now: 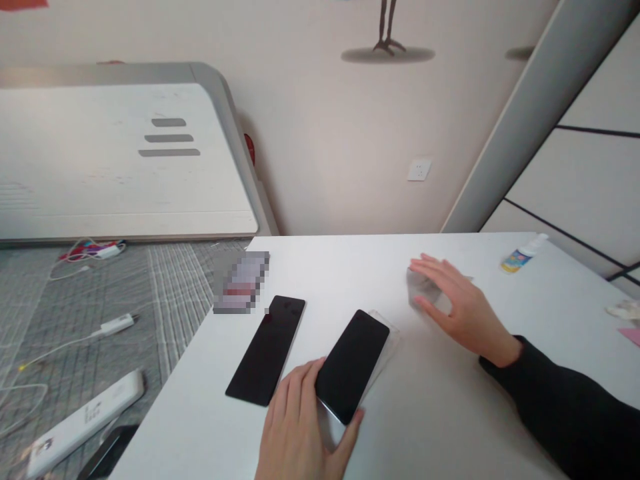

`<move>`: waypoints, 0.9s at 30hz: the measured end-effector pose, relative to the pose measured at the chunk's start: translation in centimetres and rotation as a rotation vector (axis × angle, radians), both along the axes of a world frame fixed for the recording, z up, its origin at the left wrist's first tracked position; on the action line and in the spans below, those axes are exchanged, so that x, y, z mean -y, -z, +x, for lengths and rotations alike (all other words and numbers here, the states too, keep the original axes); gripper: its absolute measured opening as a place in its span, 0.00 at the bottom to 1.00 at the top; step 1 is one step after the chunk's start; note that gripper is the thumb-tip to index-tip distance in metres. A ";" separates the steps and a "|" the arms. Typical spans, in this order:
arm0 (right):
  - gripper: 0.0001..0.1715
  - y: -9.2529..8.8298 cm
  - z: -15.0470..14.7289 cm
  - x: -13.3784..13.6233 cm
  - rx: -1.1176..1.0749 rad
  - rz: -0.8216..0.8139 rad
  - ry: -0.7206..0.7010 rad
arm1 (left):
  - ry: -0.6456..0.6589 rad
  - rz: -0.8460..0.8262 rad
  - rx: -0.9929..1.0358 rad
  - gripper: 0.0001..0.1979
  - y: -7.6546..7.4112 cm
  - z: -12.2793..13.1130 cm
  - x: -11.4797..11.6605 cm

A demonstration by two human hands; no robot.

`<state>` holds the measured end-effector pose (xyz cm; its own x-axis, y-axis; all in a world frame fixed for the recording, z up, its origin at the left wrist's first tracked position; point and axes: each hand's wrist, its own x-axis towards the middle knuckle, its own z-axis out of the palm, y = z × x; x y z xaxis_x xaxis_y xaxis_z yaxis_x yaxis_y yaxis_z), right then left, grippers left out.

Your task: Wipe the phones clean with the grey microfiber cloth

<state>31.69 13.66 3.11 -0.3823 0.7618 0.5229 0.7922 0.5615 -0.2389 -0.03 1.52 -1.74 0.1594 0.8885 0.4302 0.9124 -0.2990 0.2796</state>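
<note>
Two black phones lie screen-up on the white table (430,413). My left hand (300,433) grips the near end of the right phone (353,363), thumb on one side and fingers on the other; a clear case (389,333) shows under its far edge. The left phone (267,350) lies apart, untouched. My right hand (453,300), in a black sleeve, rests farther back with its fingers curved over a small grey translucent piece (419,290) on the table.
A small spray bottle (523,253) lies at the table's far right, with crumpled bits (625,310) at the right edge. A blurred card (243,281) sits at the table's left corner. Left of the table, a bed holds cables, a charger (116,325) and a white power bank (83,420).
</note>
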 end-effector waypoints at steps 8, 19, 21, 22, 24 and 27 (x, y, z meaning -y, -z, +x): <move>0.61 3.2 -3.9 0.9 -0.013 -0.522 -0.495 | 0.029 -0.039 0.068 0.29 -0.9 -0.4 0.0; 0.54 2.8 -3.5 0.5 -0.097 -0.555 -0.506 | 0.156 -0.136 -0.037 0.32 -1.6 -4.4 1.0; 0.54 2.7 -3.5 0.4 -0.106 -0.561 -0.515 | 0.170 -0.144 -0.046 0.31 -1.9 -4.1 0.9; 0.54 2.6 -3.5 0.4 -0.110 -0.561 -0.521 | 0.175 -0.139 -0.048 0.31 -2.1 -3.8 0.7; 0.52 2.5 -3.5 0.4 -0.118 -0.557 -0.535 | 0.170 -0.126 -0.053 0.31 -2.2 -2.9 0.3; 0.48 2.5 -3.5 0.5 -0.132 -0.531 -0.557 | 0.148 -0.142 -0.036 0.32 -2.3 -1.7 -0.5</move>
